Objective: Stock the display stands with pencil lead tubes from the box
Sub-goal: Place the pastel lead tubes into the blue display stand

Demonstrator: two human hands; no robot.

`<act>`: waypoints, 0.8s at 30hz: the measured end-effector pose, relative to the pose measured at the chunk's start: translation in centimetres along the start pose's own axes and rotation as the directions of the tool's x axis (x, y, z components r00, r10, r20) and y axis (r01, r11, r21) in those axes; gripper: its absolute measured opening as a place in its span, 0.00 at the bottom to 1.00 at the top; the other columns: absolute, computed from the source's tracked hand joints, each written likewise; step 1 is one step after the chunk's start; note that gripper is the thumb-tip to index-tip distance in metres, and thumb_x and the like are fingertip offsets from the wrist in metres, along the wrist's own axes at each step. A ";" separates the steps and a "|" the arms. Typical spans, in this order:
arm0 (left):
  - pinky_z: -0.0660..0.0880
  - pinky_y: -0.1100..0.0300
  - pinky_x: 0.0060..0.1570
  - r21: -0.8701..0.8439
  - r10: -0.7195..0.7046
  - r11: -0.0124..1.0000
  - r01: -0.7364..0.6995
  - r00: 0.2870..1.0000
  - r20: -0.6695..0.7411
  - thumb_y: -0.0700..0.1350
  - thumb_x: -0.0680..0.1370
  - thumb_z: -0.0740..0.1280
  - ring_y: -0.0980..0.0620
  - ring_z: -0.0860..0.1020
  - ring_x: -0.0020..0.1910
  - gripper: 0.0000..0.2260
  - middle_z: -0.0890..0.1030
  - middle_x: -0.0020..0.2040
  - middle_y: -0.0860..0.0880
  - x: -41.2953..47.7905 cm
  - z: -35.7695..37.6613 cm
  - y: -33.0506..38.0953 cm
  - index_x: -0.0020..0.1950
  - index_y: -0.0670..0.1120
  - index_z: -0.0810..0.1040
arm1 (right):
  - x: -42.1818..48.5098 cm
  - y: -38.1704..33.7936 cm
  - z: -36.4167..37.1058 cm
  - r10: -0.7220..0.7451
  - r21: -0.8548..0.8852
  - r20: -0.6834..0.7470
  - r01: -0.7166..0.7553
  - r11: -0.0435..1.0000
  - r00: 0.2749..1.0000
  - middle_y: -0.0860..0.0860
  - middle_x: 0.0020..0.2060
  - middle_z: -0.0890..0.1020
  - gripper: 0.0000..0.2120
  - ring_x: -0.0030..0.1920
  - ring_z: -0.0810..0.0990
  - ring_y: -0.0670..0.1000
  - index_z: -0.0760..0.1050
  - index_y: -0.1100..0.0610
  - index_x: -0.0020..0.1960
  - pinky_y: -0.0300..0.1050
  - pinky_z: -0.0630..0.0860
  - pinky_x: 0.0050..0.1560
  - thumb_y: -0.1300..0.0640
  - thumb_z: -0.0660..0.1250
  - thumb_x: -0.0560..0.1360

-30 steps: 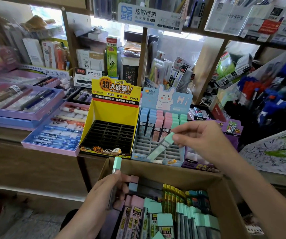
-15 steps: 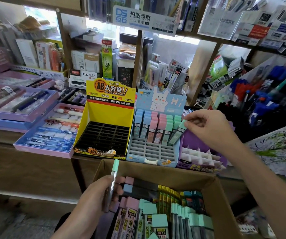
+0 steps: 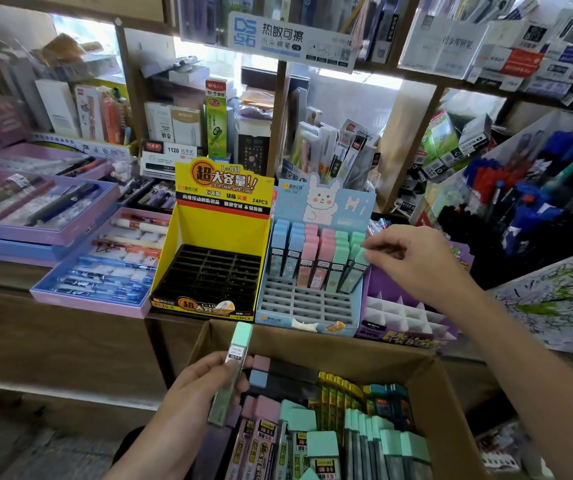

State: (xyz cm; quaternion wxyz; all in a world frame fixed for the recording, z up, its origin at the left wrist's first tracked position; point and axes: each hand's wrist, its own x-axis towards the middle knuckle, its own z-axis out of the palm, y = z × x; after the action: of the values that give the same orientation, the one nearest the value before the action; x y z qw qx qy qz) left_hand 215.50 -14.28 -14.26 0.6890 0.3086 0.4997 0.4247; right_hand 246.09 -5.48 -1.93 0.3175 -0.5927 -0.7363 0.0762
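Three display stands sit in a row on the surface (image 3: 8,275), so going left to right. Past the lilac pen trays (image 3: 98,268) there's the yellow display stand (image 3: 222,233), its black grid totally empty. In front of it and lower down, the left hand (image 3: 188,396) is wrapped around a mint-capped lead tube (image 3: 233,372). The cap is up and the long axis is close to upright, leaning a bit right, over the near-left corner of the cardboard box (image 3: 330,344). The box is packed with more tubes: mint, pink and yellow-labelled ones.

Next over is the blue bunny stand (image 3: 309,306). Its back rows are filled in blue, pink and mint columns, and the front slots are bare. The right hand (image 3: 416,261) is pinching the cap of a second mint tube (image 3: 354,275) standing in the rightmost column, leaning back like its neighbours. Can't tell if it's fully seated. Far right, the purple stand (image 3: 402,317) with white dividers has nothing in it.

My read: what matters is that the free mint slots lie up and to the right of the tube in the left hand, and the right hand is way nearer to them. So either pass it across or reach diagonally over the box rim. The tube's cap-up, so it shouldn't need flipping, just a tilt to match the slots.
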 end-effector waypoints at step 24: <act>0.75 0.59 0.30 -0.026 0.039 0.999 -0.038 0.998 0.040 0.39 0.79 0.66 0.48 0.78 0.31 0.09 0.81 0.38 0.39 0.0 0.0 -0.2 0.52 0.34 0.82 | 0.4 0.7 2.0 -0.231 -0.289 0.017 0.226 0.930 0.973 0.54 0.46 0.83 0.06 0.47 0.81 0.54 0.86 0.62 0.53 0.45 0.78 0.51 0.64 0.72 0.78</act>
State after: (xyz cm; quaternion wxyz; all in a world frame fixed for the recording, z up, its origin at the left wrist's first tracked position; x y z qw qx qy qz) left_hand 215.58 -14.43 -14.44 0.6946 0.3181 0.4740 0.4378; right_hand 245.48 -4.38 -3.68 0.2404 -0.5439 -0.8005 -0.0748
